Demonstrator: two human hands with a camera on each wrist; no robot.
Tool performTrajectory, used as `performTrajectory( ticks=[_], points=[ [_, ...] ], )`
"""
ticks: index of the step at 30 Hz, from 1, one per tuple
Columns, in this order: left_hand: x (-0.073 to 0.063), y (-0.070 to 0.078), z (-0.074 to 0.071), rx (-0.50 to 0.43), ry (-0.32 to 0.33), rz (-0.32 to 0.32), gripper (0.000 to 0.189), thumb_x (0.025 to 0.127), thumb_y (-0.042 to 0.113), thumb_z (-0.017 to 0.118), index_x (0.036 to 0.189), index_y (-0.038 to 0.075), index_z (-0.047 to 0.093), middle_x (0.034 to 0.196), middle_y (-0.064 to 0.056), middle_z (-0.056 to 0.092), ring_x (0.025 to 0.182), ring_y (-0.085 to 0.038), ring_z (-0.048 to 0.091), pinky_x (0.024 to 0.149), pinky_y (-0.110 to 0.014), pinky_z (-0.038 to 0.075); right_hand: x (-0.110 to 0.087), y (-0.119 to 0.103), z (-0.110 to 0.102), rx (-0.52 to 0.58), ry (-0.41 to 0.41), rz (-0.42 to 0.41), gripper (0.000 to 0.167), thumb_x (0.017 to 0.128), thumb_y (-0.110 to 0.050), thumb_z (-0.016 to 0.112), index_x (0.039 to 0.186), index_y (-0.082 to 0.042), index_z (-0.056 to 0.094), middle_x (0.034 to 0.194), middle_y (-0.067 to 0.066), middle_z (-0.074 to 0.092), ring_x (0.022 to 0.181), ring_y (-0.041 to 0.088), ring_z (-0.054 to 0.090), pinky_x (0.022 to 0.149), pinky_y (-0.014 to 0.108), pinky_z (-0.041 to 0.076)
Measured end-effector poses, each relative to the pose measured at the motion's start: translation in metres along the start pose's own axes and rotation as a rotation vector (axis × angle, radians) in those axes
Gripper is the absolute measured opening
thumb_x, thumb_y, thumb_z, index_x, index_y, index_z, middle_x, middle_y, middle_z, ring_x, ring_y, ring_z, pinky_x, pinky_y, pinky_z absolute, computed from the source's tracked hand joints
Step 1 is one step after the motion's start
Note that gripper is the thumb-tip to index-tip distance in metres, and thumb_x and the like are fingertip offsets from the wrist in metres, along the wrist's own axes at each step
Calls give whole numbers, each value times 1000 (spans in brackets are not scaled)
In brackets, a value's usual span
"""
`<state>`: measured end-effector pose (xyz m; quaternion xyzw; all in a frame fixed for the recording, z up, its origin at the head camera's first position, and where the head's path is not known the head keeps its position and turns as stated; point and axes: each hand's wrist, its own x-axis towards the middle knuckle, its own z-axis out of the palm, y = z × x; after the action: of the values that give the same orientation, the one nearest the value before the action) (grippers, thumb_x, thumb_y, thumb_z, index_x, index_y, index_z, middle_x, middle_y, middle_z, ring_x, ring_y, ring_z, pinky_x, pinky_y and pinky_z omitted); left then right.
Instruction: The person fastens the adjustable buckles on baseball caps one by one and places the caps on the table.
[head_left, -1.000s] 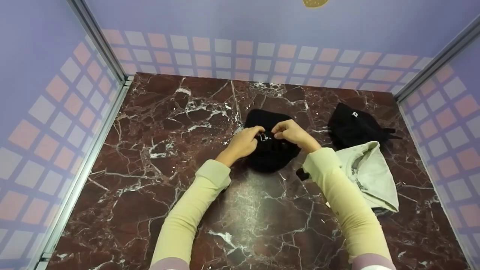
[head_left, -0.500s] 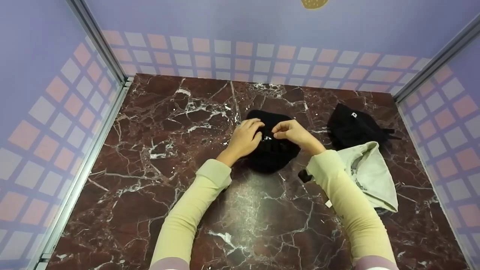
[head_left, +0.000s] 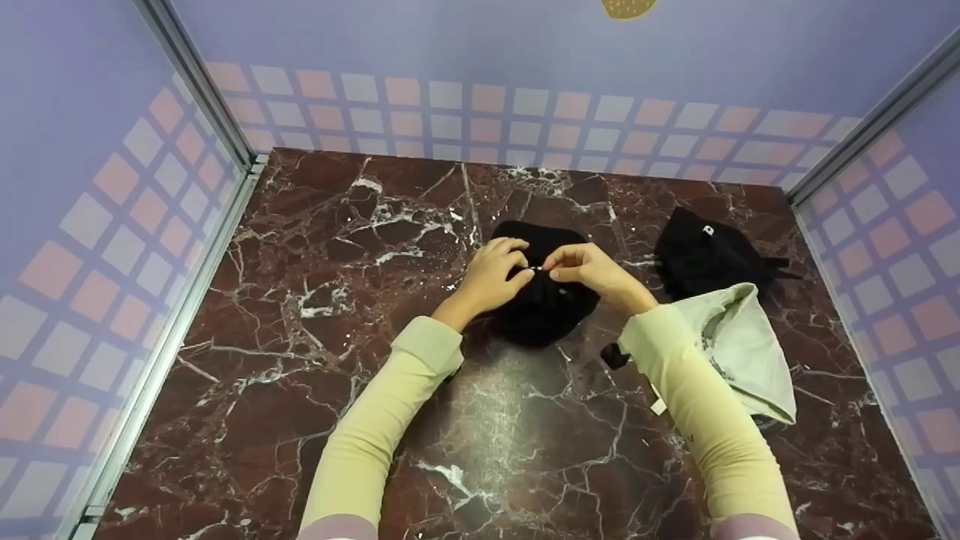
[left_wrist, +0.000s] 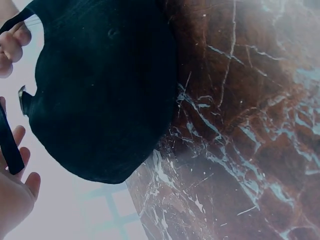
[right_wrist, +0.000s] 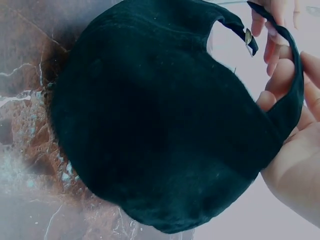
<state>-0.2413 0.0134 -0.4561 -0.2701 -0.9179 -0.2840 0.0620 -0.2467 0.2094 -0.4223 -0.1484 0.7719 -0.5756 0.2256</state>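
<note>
A black cap point(head_left: 540, 319) sits mid-table with its back strap toward my fingers. My left hand point(head_left: 489, 276) is on its left side, thumb and fingertips pinching the strap; in the left wrist view the strap's loose end point(left_wrist: 11, 152) lies across the fingers. From the right, my right hand point(head_left: 592, 271) pinches the strap point(right_wrist: 295, 95) between thumb and index finger. A small metal buckle point(right_wrist: 248, 37) hangs on the short tab at the cap's back opening. It glints between the two hands in the head view.
At the right lie a second black hat point(head_left: 705, 251) and a cream hat point(head_left: 754, 356), partly behind the right sleeve point(head_left: 705, 412). Panels with pink and white squares point(head_left: 491, 97) wall the marbled brown table point(head_left: 300, 390) on the back and both sides.
The left fingers have shifted up and over the strap, and the thumb has moved toward the right hand. My right hand has moved slightly right. The cap stays in place.
</note>
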Motion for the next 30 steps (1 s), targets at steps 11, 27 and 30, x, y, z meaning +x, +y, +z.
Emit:
performTrajectory(
  ticks=[11,27,30],
  points=[
    [-5,-3,-5,44,-19,25,24,85,31,54,90,9,62,100,-5,57,99,-23,49,89,-40,36,-18,-5,-3,-10,-49,-29,19,80,9,51,97,19,54,77,-4,61,67,4,54,63,16,46],
    [-12,-13,-8,-147,-106,-147,22,83,28,58,86,8,65,78,-7,66,75,-22,60,72,-31,45,-21,13,-5,-143,63,-45,18,79,9,52,94,19,57,84,8,61,73,2,53,68,14,44],
    [-12,-15,-8,-223,-98,-215,19,83,25,59,85,7,66,72,-7,66,63,-17,59,61,-24,44,-22,15,-5,-148,84,-36,18,79,10,52,94,19,57,86,14,60,72,3,52,68,14,43]
  ],
)
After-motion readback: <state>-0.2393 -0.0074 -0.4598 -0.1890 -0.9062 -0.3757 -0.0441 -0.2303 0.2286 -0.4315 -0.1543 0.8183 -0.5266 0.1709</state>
